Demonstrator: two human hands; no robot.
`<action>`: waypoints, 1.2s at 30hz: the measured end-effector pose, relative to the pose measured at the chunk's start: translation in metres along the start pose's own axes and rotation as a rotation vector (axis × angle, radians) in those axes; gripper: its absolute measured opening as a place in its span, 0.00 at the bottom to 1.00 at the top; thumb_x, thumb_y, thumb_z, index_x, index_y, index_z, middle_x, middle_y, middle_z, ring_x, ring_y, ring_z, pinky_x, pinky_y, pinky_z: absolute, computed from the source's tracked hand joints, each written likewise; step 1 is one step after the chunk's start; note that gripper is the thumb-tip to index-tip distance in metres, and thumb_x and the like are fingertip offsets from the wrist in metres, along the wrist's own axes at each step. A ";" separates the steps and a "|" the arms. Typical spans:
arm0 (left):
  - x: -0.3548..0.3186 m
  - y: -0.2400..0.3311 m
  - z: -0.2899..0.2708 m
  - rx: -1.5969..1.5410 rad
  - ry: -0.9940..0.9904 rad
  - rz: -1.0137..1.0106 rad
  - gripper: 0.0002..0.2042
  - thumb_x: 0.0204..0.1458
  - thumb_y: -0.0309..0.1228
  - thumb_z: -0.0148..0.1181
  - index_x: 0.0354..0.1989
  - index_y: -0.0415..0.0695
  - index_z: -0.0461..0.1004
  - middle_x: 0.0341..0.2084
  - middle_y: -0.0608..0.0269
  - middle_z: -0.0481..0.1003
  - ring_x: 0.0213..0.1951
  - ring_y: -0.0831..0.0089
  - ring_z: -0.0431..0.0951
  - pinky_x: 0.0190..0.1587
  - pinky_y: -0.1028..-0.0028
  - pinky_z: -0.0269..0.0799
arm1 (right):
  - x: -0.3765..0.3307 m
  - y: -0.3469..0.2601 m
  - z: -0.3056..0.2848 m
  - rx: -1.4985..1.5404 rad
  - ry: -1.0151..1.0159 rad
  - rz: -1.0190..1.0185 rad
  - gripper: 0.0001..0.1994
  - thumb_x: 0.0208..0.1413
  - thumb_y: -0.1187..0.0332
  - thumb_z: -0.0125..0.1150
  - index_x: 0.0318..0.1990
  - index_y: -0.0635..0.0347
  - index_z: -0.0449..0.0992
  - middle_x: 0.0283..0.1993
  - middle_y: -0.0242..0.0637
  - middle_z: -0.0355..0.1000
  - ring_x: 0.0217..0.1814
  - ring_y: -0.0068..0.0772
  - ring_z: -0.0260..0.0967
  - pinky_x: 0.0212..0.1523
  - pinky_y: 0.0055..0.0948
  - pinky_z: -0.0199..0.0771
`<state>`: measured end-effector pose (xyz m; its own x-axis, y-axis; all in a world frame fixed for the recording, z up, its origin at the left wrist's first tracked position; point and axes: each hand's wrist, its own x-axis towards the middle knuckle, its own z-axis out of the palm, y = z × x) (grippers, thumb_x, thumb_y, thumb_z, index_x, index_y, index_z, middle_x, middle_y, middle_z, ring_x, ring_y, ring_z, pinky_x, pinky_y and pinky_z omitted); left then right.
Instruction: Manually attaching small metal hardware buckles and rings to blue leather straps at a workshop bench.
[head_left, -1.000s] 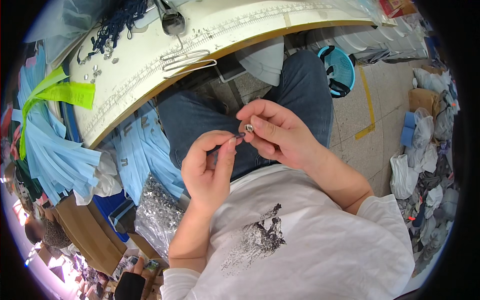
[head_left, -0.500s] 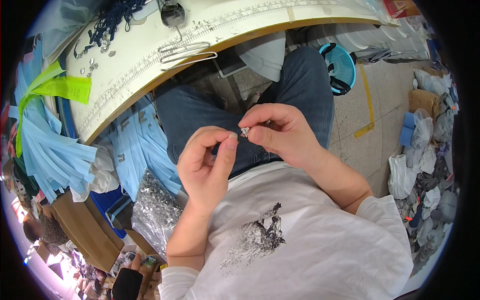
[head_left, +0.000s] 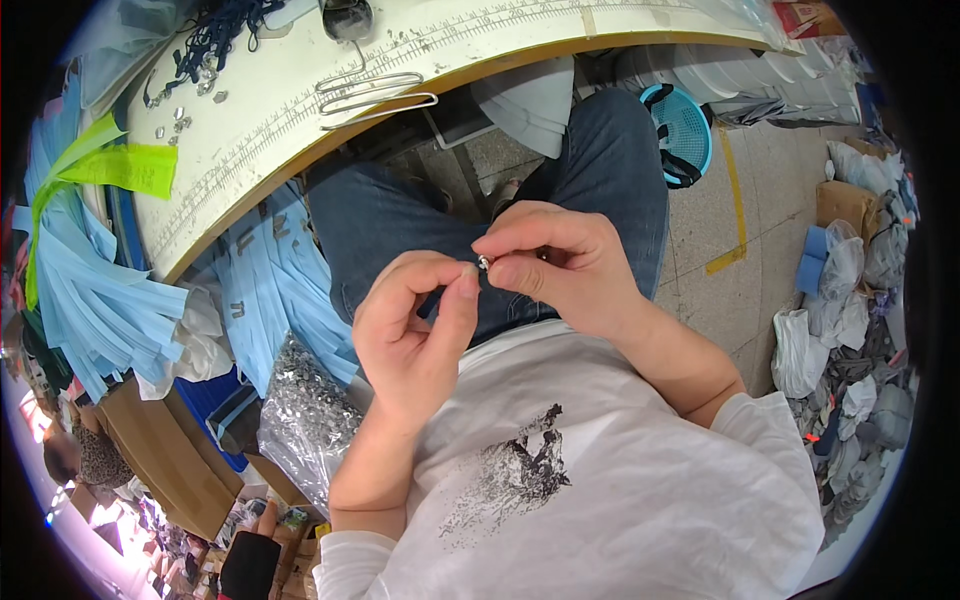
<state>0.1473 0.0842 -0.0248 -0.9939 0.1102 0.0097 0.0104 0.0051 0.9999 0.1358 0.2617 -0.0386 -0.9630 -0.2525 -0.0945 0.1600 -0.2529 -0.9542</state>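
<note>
Above my lap, my left hand [head_left: 412,335] and my right hand [head_left: 565,265] meet fingertip to fingertip. A small silver metal piece [head_left: 484,263] shows between the thumb and forefinger of my right hand, which are closed on it. My left thumb and forefinger are pinched together right beside the piece; what they hold, if anything, is too small to make out. Similar silver pieces [head_left: 180,124] lie on the curved white table [head_left: 240,150], near a tangle of navy cords [head_left: 215,45].
A bent wire rack [head_left: 375,95] with a metal scoop [head_left: 348,20] is at the table edge. Light blue strips [head_left: 110,310] with a lime-green band [head_left: 130,170] hang at left, above a clear bag of small metal parts [head_left: 305,410]. A blue basket [head_left: 682,130] stands right.
My hands have drawn slightly closer together at the fingertips, and the silver piece has turned a little and shows less. The view has shifted slightly.
</note>
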 end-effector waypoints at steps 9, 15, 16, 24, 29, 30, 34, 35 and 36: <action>-0.001 0.002 0.002 -0.009 0.081 -0.064 0.06 0.50 0.16 0.62 0.35 0.34 0.75 0.32 0.58 0.76 0.33 0.74 0.75 0.37 0.80 0.70 | 0.002 0.000 -0.003 -0.097 -0.028 -0.098 0.09 0.54 0.75 0.65 0.43 0.62 0.80 0.36 0.32 0.74 0.36 0.18 0.71 0.35 0.16 0.71; 0.006 0.001 0.001 0.396 -0.007 0.221 0.09 0.44 0.14 0.64 0.34 0.37 0.75 0.29 0.57 0.76 0.30 0.67 0.76 0.34 0.76 0.71 | 0.000 0.005 -0.002 0.000 0.034 0.019 0.08 0.55 0.74 0.65 0.42 0.63 0.78 0.34 0.28 0.74 0.34 0.12 0.69 0.34 0.13 0.69; 0.006 -0.001 0.001 0.426 0.002 0.265 0.09 0.43 0.14 0.64 0.34 0.37 0.75 0.29 0.57 0.76 0.29 0.66 0.76 0.33 0.75 0.71 | 0.000 0.005 -0.002 -0.003 0.041 0.017 0.07 0.55 0.74 0.65 0.41 0.63 0.78 0.34 0.29 0.74 0.34 0.12 0.69 0.34 0.13 0.69; 0.005 -0.001 0.003 0.572 0.006 0.367 0.12 0.38 0.14 0.65 0.32 0.39 0.75 0.29 0.58 0.76 0.27 0.65 0.75 0.30 0.72 0.70 | -0.001 0.005 -0.001 -0.016 0.072 0.026 0.07 0.55 0.74 0.65 0.41 0.63 0.78 0.35 0.30 0.75 0.34 0.12 0.70 0.33 0.13 0.69; 0.005 -0.003 0.003 0.444 0.018 0.293 0.10 0.41 0.15 0.64 0.33 0.38 0.75 0.29 0.59 0.76 0.26 0.71 0.73 0.27 0.77 0.67 | 0.001 0.001 -0.007 -0.241 -0.016 -0.112 0.08 0.53 0.78 0.64 0.41 0.64 0.77 0.38 0.32 0.73 0.36 0.15 0.68 0.34 0.15 0.68; 0.004 -0.003 0.003 0.444 0.018 0.292 0.10 0.41 0.15 0.64 0.33 0.38 0.75 0.29 0.59 0.76 0.26 0.71 0.73 0.27 0.77 0.67 | 0.001 0.002 -0.006 -0.241 -0.016 -0.112 0.08 0.53 0.78 0.64 0.41 0.64 0.77 0.38 0.32 0.73 0.36 0.15 0.68 0.34 0.15 0.68; 0.001 -0.002 0.002 0.323 0.037 0.125 0.09 0.45 0.16 0.65 0.35 0.38 0.76 0.30 0.60 0.77 0.25 0.74 0.72 0.26 0.78 0.66 | 0.001 -0.001 -0.006 -0.118 0.001 -0.016 0.07 0.52 0.77 0.66 0.39 0.63 0.79 0.37 0.31 0.74 0.36 0.15 0.70 0.33 0.14 0.69; 0.001 -0.001 0.002 0.298 0.035 0.083 0.09 0.45 0.17 0.65 0.35 0.38 0.77 0.30 0.60 0.78 0.25 0.75 0.72 0.26 0.79 0.66 | 0.001 -0.002 -0.006 -0.084 0.022 0.086 0.06 0.52 0.76 0.66 0.38 0.62 0.80 0.35 0.30 0.75 0.35 0.13 0.72 0.31 0.13 0.70; 0.001 -0.001 0.001 0.298 0.035 0.083 0.09 0.45 0.17 0.65 0.35 0.38 0.77 0.30 0.60 0.78 0.25 0.75 0.72 0.26 0.79 0.66 | 0.001 0.000 -0.007 -0.084 0.021 0.086 0.06 0.52 0.76 0.66 0.38 0.62 0.80 0.35 0.30 0.75 0.35 0.13 0.72 0.31 0.13 0.70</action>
<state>0.1467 0.0849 -0.0259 -0.9914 0.0883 0.0969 0.1186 0.2891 0.9499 0.1331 0.2675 -0.0407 -0.9509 -0.2497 -0.1826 0.2246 -0.1515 -0.9626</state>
